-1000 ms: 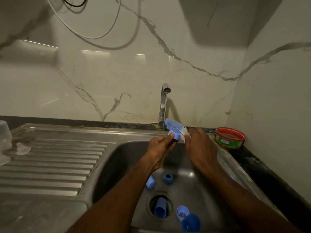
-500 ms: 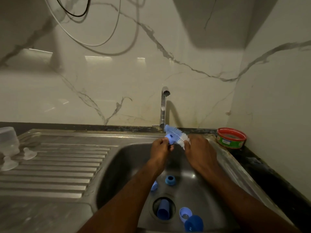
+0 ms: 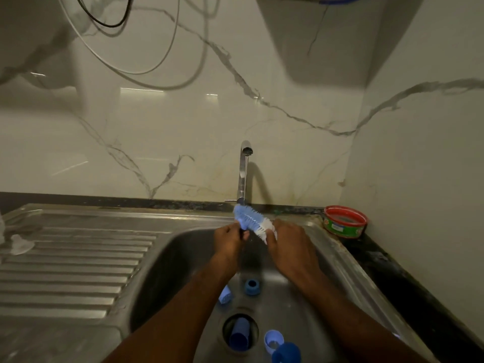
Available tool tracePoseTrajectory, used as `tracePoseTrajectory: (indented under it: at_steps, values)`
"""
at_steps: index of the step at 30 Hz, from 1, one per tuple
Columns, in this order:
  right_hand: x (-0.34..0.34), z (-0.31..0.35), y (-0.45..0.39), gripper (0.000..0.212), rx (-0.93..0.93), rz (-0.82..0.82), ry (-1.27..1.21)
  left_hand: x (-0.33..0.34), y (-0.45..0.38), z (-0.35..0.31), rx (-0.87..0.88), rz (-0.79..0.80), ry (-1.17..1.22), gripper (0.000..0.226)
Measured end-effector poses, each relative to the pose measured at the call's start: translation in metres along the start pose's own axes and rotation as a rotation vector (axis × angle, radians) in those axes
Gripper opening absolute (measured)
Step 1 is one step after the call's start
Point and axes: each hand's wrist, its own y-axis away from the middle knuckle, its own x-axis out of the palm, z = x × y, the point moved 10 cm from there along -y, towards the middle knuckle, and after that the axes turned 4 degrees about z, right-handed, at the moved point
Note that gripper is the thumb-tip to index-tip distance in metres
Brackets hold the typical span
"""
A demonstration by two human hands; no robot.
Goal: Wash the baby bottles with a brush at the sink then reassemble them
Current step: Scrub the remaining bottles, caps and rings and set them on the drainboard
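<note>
Brush: my right hand (image 3: 290,247) grips the bottle brush (image 3: 252,220) over the sink (image 3: 337,260), its long axis slanting up-left toward the tap (image 3: 243,174).
Left hand (image 3: 229,238): fingers pinch a small blue piece against the bristles.
Basin: blue bottle parts (image 3: 252,286) lie below, one cap (image 3: 239,334) in the drain.
Counter (image 3: 387,260): a red-rimmed tub (image 3: 345,221) stands at right.

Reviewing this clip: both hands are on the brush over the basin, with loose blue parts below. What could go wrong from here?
1. A blue piece sits in the open drain; it may block drainage or wedge in deeper.
2. The blue ring and caps lie loose on the sink floor near that drain, so running water could push them in.
3. The left hand pinches the wet brush while the right hand grips it; it may slip.
</note>
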Motion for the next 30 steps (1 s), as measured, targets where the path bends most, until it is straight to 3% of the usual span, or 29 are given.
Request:
tracePoseTrajectory:
  at_steps: [3, 7, 11, 15, 20, 23, 27, 30]
  values:
    - [0.009, 0.011, 0.0, 0.041, -0.016, 0.052, 0.026, -0.004, -0.001, -0.001, 0.01, 0.026, 0.006, 0.013]
    - [0.01, -0.014, -0.02, 0.053, 0.211, 0.148, -0.023, 0.033, 0.015, -0.006, 0.041, 0.242, -0.163, 0.021]
    - [0.002, -0.016, -0.008, 0.04, 0.129, 0.08, 0.034, 0.026, 0.01, -0.004, 0.004, 0.118, -0.311, 0.024]
    - [0.015, 0.003, 0.003, 0.041, 0.043, 0.128, 0.024, -0.008, -0.004, 0.009, -0.075, -0.064, -0.146, 0.024]
    - [0.006, -0.002, -0.008, 0.044, 0.101, 0.078, -0.037, 0.036, 0.01, 0.006, -0.023, 0.258, -0.149, 0.019]
    - [-0.001, -0.01, -0.008, 0.044, 0.14, 0.08, 0.031, 0.032, 0.012, -0.002, 0.031, 0.182, -0.126, 0.013]
    - [0.004, 0.002, 0.006, 0.041, 0.033, 0.099, 0.05, 0.004, 0.009, -0.004, 0.024, 0.01, -0.032, 0.011]
    - [0.007, 0.0, -0.014, 0.047, 0.126, 0.174, 0.065, 0.026, 0.014, 0.0, -0.044, 0.152, 0.037, 0.016]
